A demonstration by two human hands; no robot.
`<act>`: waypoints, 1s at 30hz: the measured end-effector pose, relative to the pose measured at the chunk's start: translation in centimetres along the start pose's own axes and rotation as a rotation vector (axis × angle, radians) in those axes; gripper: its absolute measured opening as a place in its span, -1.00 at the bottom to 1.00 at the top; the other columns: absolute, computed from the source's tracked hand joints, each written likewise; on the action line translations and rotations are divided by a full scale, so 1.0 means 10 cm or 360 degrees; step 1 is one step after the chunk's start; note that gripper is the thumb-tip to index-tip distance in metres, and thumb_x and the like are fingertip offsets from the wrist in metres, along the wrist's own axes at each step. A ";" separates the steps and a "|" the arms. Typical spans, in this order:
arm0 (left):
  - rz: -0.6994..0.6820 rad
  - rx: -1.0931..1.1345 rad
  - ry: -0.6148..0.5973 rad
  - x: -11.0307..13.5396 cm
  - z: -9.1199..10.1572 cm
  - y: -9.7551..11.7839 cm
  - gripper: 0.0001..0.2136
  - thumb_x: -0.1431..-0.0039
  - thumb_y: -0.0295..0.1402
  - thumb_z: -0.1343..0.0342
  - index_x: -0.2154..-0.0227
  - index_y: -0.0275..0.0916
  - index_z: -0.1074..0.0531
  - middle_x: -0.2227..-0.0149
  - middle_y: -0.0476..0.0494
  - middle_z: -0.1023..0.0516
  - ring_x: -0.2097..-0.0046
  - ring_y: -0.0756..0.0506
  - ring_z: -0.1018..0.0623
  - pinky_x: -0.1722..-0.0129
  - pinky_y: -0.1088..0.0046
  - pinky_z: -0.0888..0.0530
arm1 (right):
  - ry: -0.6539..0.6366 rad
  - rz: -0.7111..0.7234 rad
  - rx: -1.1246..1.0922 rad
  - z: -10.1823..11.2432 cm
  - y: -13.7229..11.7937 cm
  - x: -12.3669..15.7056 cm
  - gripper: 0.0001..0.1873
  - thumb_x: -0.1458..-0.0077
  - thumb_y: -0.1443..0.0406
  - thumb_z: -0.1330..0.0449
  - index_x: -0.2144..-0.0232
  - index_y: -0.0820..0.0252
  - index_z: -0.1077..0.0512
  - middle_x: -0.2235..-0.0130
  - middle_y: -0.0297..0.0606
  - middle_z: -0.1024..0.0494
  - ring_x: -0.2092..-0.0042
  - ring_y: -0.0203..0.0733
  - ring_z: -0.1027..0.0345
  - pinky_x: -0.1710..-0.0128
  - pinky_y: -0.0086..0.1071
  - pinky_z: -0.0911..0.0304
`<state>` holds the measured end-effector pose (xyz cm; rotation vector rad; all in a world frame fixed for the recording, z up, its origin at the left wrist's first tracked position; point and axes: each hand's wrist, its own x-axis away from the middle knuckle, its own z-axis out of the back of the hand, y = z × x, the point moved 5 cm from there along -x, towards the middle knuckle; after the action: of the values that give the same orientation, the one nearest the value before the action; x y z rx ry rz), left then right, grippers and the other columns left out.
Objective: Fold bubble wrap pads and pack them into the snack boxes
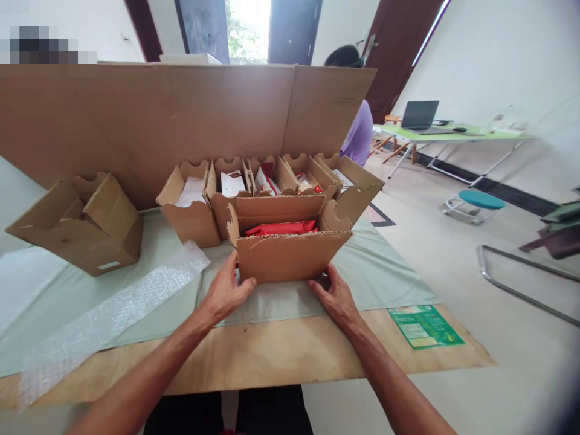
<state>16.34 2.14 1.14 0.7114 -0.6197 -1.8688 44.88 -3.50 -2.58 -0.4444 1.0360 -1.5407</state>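
Note:
Directly in front of me stands an open-topped cardboard box (290,258) with a red packet (283,228) inside. Its lower left corner is gripped by my left hand (226,290), thumb in front and fingertips round the side. My right hand (335,296) holds the lower right corner the same way, with some fingertips hidden behind the cardboard. Behind this box is a row of several narrow cardboard boxes (193,217). White papers, packets and small red items show in them. A tall cardboard panel (190,109) stands behind the row.
At the left, another cardboard box (104,241) sits on the green cloth (385,272). Bubble wrap (131,308) stretches to the table's front edge. A green printed sheet (426,327) lies at the right corner. A person in purple (360,136) is partly hidden behind the panel.

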 end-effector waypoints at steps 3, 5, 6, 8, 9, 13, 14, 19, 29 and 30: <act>0.0076 0.0249 0.0055 0.03 -0.18 0.14 -0.36 -0.06 -0.27 -0.17 -0.25 -0.18 -0.25 -0.08 -0.28 -0.57 -0.03 -0.31 -0.56 0.04 0.08 -0.54 | 0.0031 -0.0085 0.0021 0.11 0.08 0.07 -0.45 -0.05 0.03 -0.20 -0.04 0.16 -0.40 0.15 -0.14 -0.63 0.26 -0.02 -0.48 0.27 -0.21 -0.37; 0.0015 0.0338 0.0062 0.09 -0.28 0.27 -0.28 -0.05 -0.28 -0.19 -0.32 -0.14 -0.17 -0.22 -0.29 -0.48 -0.16 -0.34 -0.49 -0.08 0.02 -0.49 | 0.0059 -0.0145 0.0021 0.23 0.16 0.13 -0.45 -0.08 -0.01 -0.20 -0.03 0.14 -0.40 0.14 -0.17 -0.63 0.28 -0.05 -0.49 0.31 -0.24 -0.35; -0.0015 0.0368 0.0042 0.12 -0.33 0.32 -0.24 -0.06 -0.29 -0.19 -0.36 -0.13 -0.13 -0.27 -0.28 -0.43 -0.21 -0.35 -0.46 -0.12 0.00 -0.46 | 0.0066 -0.0175 0.0030 0.29 0.19 0.16 -0.46 -0.09 -0.03 -0.20 -0.02 0.13 -0.40 0.13 -0.18 -0.63 0.28 -0.05 -0.49 0.32 -0.25 -0.35; -0.0068 0.0394 -0.0048 0.17 -0.41 0.38 -0.20 -0.06 -0.30 -0.19 -0.40 -0.13 -0.08 -0.32 -0.29 -0.38 -0.26 -0.35 -0.42 -0.18 -0.02 -0.44 | 0.0069 -0.0222 0.0093 0.39 0.25 0.21 -0.49 -0.08 -0.05 -0.20 0.03 0.12 -0.41 0.14 -0.18 -0.63 0.26 -0.02 -0.50 0.31 -0.24 -0.36; -0.0091 0.0379 -0.0091 0.20 -0.41 0.38 -0.20 -0.07 -0.30 -0.20 -0.40 -0.13 -0.09 -0.32 -0.30 -0.38 -0.27 -0.34 -0.42 -0.18 -0.01 -0.44 | 0.0062 -0.0233 0.0147 0.44 0.27 0.23 -0.50 -0.07 -0.05 -0.19 0.06 0.12 -0.42 0.16 -0.18 -0.63 0.24 0.01 -0.51 0.28 -0.22 -0.36; -0.0034 -0.0033 0.0055 0.26 0.05 0.05 -0.31 -0.16 -0.26 -0.15 -0.37 -0.16 -0.19 -0.32 -0.27 -0.40 -0.26 -0.26 -0.45 -0.23 0.09 -0.43 | 0.0080 -0.0240 0.0280 0.55 0.28 0.34 -0.36 -0.05 -0.09 -0.19 -0.08 0.12 -0.42 0.02 -0.08 -0.62 0.07 0.15 -0.53 0.13 -0.08 -0.39; 0.0063 -0.0232 0.0154 0.27 0.28 -0.12 -0.37 -0.19 -0.25 -0.12 -0.34 -0.17 -0.23 -0.30 -0.24 -0.43 -0.25 -0.23 -0.46 -0.25 0.14 -0.41 | 0.0110 -0.0270 0.0281 0.57 0.29 0.39 -0.30 -0.05 -0.11 -0.19 -0.15 0.12 -0.40 -0.02 -0.06 -0.61 0.05 0.17 -0.53 0.12 -0.06 -0.40; 0.0467 -0.0500 0.0282 0.18 1.35 -1.02 -0.59 -0.10 -0.33 -0.08 -0.02 -0.30 -0.52 -0.05 -0.36 -0.62 -0.13 -0.36 -0.54 -0.23 -0.04 -0.38 | 0.0344 -0.0312 0.0314 0.60 0.24 0.76 -0.42 -0.09 -0.08 -0.17 -0.01 0.13 -0.55 0.05 -0.04 -0.65 0.11 0.18 -0.57 0.08 0.00 -0.44; 0.0641 -0.0366 0.0157 -0.09 1.42 -1.55 -0.90 0.12 -0.33 -0.14 0.50 -0.21 -0.47 0.24 -0.23 -0.64 0.01 -0.35 -0.57 -0.15 0.09 -0.42 | 0.0082 0.0305 0.0371 0.00 -0.53 0.88 -0.72 -0.29 0.15 -0.13 0.08 0.09 -0.55 0.05 -0.13 -0.67 -0.01 0.05 -0.55 -0.09 -0.06 -0.41; 0.0625 -0.0313 0.0146 -0.04 1.44 -1.51 -0.91 0.09 -0.32 -0.11 0.52 -0.21 -0.44 0.21 -0.22 -0.65 0.02 -0.33 -0.57 -0.13 0.10 -0.44 | 0.0036 0.0295 0.0381 -0.02 -0.55 0.83 -0.71 -0.27 0.14 -0.13 0.07 0.09 -0.55 0.06 -0.13 -0.68 0.01 0.05 -0.56 -0.07 -0.06 -0.42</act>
<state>-3.20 9.55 0.85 0.5018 -0.4691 -1.4997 39.29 -11.45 -0.42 -0.1604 0.8710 -1.4826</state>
